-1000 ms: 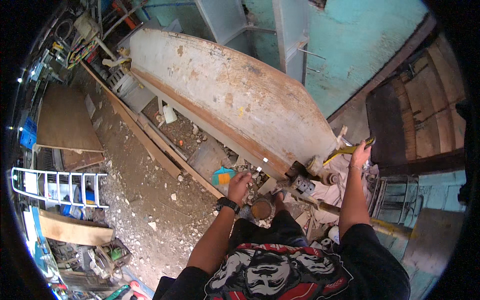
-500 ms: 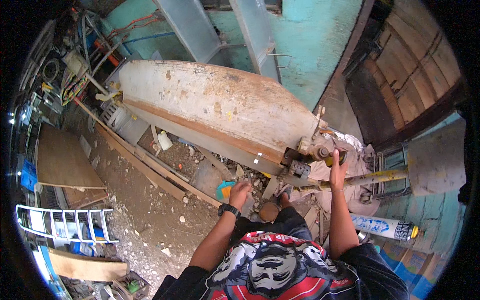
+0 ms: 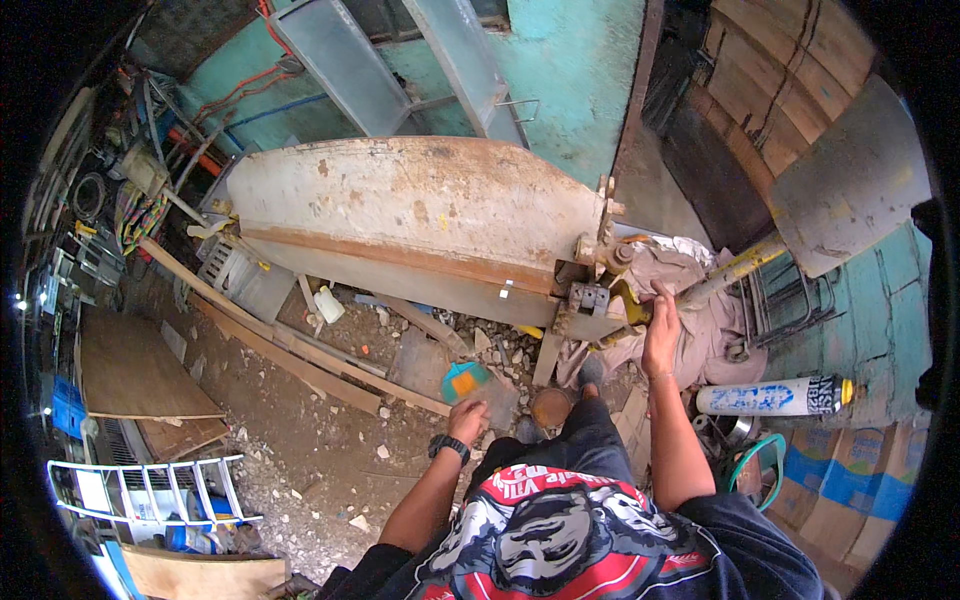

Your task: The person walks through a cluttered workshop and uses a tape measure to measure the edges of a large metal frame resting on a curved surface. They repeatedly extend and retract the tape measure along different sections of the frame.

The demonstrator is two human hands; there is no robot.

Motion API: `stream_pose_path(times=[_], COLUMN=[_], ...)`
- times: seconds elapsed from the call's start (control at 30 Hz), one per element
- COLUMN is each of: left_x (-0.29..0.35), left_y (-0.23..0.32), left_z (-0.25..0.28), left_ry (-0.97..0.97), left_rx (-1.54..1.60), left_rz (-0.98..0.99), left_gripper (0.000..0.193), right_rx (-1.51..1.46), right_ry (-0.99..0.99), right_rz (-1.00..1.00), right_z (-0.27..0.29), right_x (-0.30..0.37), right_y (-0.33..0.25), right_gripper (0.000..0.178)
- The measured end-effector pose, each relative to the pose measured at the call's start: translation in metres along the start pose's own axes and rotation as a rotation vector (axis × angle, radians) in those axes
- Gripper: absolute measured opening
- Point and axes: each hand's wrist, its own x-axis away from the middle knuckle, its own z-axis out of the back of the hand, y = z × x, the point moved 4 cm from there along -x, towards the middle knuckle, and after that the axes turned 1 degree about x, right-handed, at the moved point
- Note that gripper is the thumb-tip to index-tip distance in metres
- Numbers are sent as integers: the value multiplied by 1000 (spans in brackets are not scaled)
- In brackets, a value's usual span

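Note:
A long, worn sheet-metal bending machine [image 3: 400, 195] with a broad grey-white, rust-spotted face stretches across in front of me. At its right end are rusty brackets and a yellow metal bracket [image 3: 628, 303]. Beside that bracket is my right hand [image 3: 660, 330], its fingers stretched upward; whether it presses on the metal is hard to tell. A yellow pole [image 3: 735, 270] slants up from there to a grey plate [image 3: 850, 175]. My left hand [image 3: 467, 420], with a dark watch on the wrist, hangs free with fingers curled, just below a teal dustpan [image 3: 455, 385].
Long wooden boards [image 3: 290, 345] lie along the dirt floor, which is strewn with rubble. A white gas cylinder [image 3: 750, 398] lies at right, near a green hoop [image 3: 745, 462]. Crumpled cloth [image 3: 695, 345] spreads beneath the pole. A white ladder-like rack [image 3: 160, 490] is at lower left.
My view has turned, so the scene is rotated. The yellow pole and its plate now slant up more steeply. My right hand's fingers stay by the yellow bracket; my left hand is lower.

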Motion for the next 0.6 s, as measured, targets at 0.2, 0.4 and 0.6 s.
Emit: stream_pose_path(times=[0.2,0.4,0.6], left_x=[27,33,0], left_y=[-59,-117,-101], left_z=[40,58,13], left_ry=[171,179,123], left_rx=[-190,-188,-178], left_rz=[36,194,131], left_gripper=[28,35,24], right_rx=[548,642,740], right_ry=[-117,29,858], right_rz=[4,848,1236], right_z=[7,49,197], right_x=[-7,6,-56], right_y=[-47,-226,-385], right_gripper=[36,30,30])
